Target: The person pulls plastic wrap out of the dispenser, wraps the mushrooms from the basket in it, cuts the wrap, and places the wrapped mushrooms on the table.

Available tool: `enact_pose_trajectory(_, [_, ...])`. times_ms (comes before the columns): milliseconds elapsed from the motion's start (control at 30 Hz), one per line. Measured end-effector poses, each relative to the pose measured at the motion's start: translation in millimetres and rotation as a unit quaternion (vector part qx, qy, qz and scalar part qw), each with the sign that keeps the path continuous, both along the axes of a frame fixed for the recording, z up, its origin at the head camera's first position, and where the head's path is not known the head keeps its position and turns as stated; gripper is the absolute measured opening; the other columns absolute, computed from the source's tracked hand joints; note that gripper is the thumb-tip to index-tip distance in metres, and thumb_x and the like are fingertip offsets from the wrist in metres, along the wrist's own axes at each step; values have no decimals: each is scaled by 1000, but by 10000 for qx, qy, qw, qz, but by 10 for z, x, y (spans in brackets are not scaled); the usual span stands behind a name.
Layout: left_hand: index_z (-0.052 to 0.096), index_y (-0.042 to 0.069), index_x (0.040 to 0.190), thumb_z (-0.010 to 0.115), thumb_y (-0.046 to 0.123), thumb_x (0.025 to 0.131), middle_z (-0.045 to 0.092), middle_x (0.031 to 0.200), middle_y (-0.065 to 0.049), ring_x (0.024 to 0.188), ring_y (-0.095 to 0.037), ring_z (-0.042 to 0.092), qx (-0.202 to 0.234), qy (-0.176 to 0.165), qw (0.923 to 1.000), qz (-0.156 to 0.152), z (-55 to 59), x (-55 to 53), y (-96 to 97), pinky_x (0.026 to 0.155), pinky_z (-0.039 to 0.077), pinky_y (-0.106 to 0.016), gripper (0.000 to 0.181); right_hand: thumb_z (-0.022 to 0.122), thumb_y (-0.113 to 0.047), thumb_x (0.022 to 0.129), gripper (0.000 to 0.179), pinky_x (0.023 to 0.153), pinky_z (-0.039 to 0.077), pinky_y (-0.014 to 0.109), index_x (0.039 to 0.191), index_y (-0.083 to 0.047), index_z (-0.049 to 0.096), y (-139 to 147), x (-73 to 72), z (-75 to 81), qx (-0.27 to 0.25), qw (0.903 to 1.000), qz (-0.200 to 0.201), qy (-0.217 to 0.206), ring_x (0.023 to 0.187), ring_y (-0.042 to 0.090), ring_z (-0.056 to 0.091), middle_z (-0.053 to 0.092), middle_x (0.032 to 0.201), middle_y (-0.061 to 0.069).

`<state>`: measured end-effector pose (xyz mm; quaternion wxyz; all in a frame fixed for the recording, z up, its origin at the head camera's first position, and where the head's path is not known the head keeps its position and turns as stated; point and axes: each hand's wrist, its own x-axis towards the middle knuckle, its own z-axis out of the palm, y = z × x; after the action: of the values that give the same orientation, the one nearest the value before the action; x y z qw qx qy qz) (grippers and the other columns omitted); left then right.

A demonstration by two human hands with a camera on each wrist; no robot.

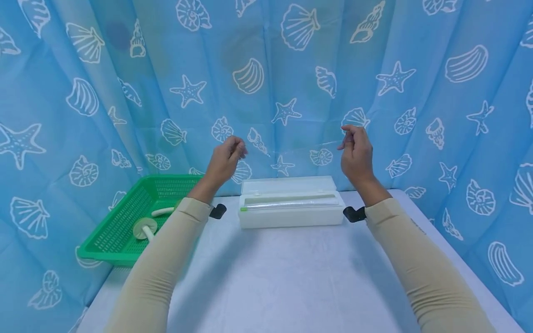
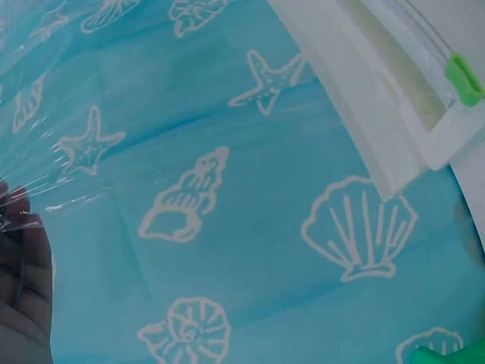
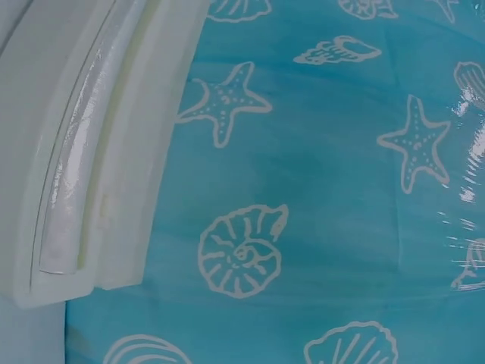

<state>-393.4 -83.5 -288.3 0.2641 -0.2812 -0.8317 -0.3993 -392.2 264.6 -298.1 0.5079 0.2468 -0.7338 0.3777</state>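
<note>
Plastic cling film (image 1: pixel 308 148), almost invisible, spans between our two hands, above the dispenser. Our left hand (image 1: pixel 228 157) pinches one end with bent fingers, our right hand (image 1: pixel 357 150) the other; we see no gap in either grip. We judge that the step in hand is to hold a sheet spread; its lower edge is too faint for us to follow. Next, we think, the move calls for equal tension on both sides, because loose film sticks easily to itself.

Below our hands, the white film dispenser box (image 1: pixel 291 219) has its lid (image 1: pixel 287 186) raised, with the shiny film roll (image 3: pixel 79 152) inside and what looks like a green slide cutter (image 2: pixel 464 80) at its left end. It rests on the white-covered table (image 1: pixel 275 277). At left stands a green plastic basket (image 1: pixel 100 249) with a white-handled disc (image 1: pixel 145 228). Behind hangs a blue seashell-print curtain (image 1: pixel 258 55).
</note>
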Motion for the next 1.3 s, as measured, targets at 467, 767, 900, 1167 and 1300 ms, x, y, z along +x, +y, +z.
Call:
enact_pose_trajectory(467, [56, 4, 109, 41, 26, 106, 63, 96, -8, 89, -17, 59, -14, 34, 9999, -96, 168, 42, 110, 80, 50, -33, 27, 34, 3, 100, 27, 63, 42, 26, 116, 5, 56, 60, 67, 103, 49, 10000, -9, 78, 65, 24, 54, 51, 84, 17])
enact_pose_trajectory(767, [56, 6, 109, 39, 29, 106, 63, 97, -5, 92, -17, 59, -346, -473, 9982, -144, 79, 18, 99, 82, 49, -35, 28, 35, 0, 102, 25, 61, 42, 29, 115, 5, 56, 130, 52, -7, 447, 9985, -113, -285, 65, 22, 53, 51, 83, 16])
enact_pose_trajectory(900, [57, 3, 107, 42, 25, 106, 63, 93, -5, 88, -17, 60, 29, 188, 9996, -222, 172, 49, 84, 80, 50, -33, 27, 36, 2, 100, 25, 61, 40, 24, 115, 4, 55, 141, 113, 100, 320, 9993, -175, 64, 66, 22, 53, 51, 85, 18])
enact_pose_trajectory(1167, [57, 3, 105, 42, 20, 106, 63, 93, -7, 86, -16, 60, 135, 449, 9986, -251, 290, 132, 73, 81, 51, -29, 22, 38, 6, 96, 24, 62, 38, 23, 112, 8, 56, 108, 211, 240, 154, 9988, -36, 457, 66, 24, 53, 51, 86, 20])
enact_pose_trajectory(1300, [57, 2, 104, 44, 20, 105, 63, 92, -6, 86, -16, 61, 184, 448, 9984, -280, 334, 175, 60, 81, 51, -30, 22, 37, 4, 98, 24, 63, 40, 24, 111, 9, 56, 95, 223, 280, 117, 9982, 3, 580, 65, 26, 53, 50, 85, 21])
